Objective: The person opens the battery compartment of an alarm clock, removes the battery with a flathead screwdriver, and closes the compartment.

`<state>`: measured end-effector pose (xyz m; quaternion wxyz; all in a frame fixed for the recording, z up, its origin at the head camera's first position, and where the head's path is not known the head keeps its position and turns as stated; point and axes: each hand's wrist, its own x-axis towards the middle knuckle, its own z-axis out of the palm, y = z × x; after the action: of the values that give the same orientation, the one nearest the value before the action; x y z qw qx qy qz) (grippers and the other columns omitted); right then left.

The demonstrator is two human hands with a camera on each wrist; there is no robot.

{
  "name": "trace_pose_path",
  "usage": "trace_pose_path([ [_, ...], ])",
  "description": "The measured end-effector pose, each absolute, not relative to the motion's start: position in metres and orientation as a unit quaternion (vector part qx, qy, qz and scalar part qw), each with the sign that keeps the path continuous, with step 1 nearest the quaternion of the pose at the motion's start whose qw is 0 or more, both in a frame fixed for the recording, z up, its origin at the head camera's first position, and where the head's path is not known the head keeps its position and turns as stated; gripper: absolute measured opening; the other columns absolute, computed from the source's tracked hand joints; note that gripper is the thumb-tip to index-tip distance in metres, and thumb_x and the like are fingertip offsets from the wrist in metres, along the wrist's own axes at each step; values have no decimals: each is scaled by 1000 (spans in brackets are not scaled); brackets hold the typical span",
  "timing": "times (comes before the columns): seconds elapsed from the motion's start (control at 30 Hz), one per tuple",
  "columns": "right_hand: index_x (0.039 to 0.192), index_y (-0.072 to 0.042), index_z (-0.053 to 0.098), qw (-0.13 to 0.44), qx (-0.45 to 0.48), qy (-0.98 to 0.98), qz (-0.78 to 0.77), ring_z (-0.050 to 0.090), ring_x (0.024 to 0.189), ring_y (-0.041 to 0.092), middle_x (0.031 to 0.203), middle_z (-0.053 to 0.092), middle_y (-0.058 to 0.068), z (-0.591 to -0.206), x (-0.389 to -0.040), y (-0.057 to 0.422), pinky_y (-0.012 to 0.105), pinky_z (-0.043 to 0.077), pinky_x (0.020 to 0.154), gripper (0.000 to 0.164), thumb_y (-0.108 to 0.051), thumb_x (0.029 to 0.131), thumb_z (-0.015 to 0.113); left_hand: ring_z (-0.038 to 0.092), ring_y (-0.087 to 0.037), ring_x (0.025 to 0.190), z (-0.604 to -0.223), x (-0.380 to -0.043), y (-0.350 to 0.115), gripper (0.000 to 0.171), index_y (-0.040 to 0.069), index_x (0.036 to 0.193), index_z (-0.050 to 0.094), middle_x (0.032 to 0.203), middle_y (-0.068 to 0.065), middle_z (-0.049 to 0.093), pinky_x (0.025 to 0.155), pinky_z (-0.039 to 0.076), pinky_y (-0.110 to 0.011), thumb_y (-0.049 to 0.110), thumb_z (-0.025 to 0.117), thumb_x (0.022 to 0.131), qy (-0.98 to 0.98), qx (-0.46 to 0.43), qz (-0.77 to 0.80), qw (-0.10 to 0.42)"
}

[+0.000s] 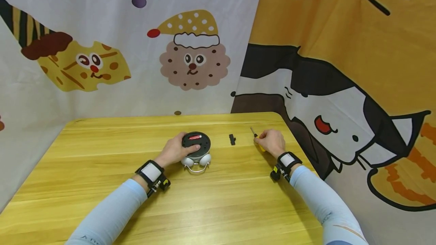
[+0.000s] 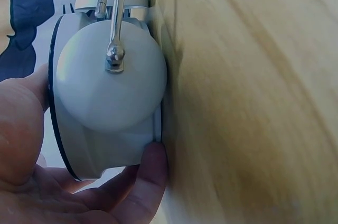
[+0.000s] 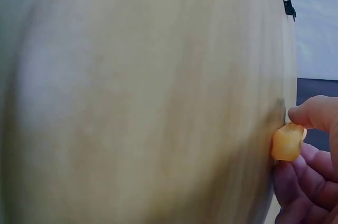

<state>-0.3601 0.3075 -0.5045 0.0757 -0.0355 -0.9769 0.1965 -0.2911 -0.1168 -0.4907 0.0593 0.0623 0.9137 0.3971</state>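
Note:
A twin-bell alarm clock (image 1: 204,147) lies face down on the table, its black back upward and its bells toward me. My left hand (image 1: 173,149) grips it from the left, thumb across the back and fingers around the rim. A red battery (image 1: 195,137) shows in the back's compartment. In the left wrist view, one rounded white bell (image 2: 105,97) and the metal handle (image 2: 118,12) are close. My right hand (image 1: 272,141) pinches a screwdriver (image 1: 261,148) with a yellow handle, its shaft pointing away to the left. The handle's end (image 3: 287,143) shows in the right wrist view.
A small black battery cover (image 1: 232,139) lies on the wooden table (image 1: 218,207) between the clock and the screwdriver. Behind the table hangs a printed cloth (image 1: 112,10), which also runs along the right side.

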Motion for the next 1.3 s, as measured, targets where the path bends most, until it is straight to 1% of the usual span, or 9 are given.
trace_pose_path([
  [0.23,88,-15,84,32,-47,-979,195,64,61,19,71,75,0,-497,-361,308,31,46,53,34,-49,94,87,64,-47,146,-491,-292,-117,96,1,168,45,161,-30,62,120,53,-63,61,79,101,913,58,399,62],
  [0.37,90,-14,85,21,-52,-980,193,65,61,18,70,74,0,-495,-361,307,29,46,53,38,-52,93,87,64,-48,146,-492,-292,-117,96,1,167,45,160,-30,62,120,53,-63,61,79,101,913,58,399,62],
  [0.5,91,-15,84,22,-54,-980,190,66,63,19,73,75,1,-494,-361,307,30,46,54,40,-54,92,85,64,-48,145,-492,-292,-118,96,1,168,45,160,-30,63,119,54,-63,61,79,101,913,59,399,62],
  [0.63,95,-16,84,41,-43,-981,183,66,64,19,77,76,1,-492,-361,306,31,46,55,40,-56,94,83,64,-47,145,-492,-292,-118,95,2,168,45,160,-30,63,119,54,-62,61,79,101,912,59,400,62],
  [0.8,98,-17,85,88,-13,-980,178,66,64,19,84,81,2,-488,-360,303,30,45,54,38,-55,95,83,65,-46,144,-490,-291,-117,94,2,166,46,159,-29,63,119,54,-62,60,80,101,912,60,402,61],
  [0.97,101,-16,87,125,36,-977,168,74,74,21,95,86,4,-478,-358,292,31,50,61,39,-55,95,82,66,-45,143,-489,-291,-117,91,2,165,48,158,-28,64,118,55,-61,59,80,101,911,60,404,60],
  [1.07,106,-15,88,133,56,-977,159,79,84,25,102,87,5,-470,-354,279,36,54,68,41,-54,96,82,66,-45,143,-488,-291,-117,90,3,165,48,158,-28,65,118,55,-61,59,80,101,911,59,404,60],
  [1.17,107,-15,88,136,69,-976,155,80,89,26,106,88,5,-462,-348,264,39,56,73,41,-53,96,83,66,-45,142,-489,-292,-118,91,3,165,48,158,-28,65,118,55,-61,59,80,101,911,59,404,60],
  [1.3,108,-14,88,141,98,-973,156,80,86,25,104,88,4,-454,-341,244,38,55,72,40,-52,94,85,67,-45,142,-490,-293,-118,91,3,165,48,157,-28,65,117,55,-61,59,80,101,911,59,404,60],
])
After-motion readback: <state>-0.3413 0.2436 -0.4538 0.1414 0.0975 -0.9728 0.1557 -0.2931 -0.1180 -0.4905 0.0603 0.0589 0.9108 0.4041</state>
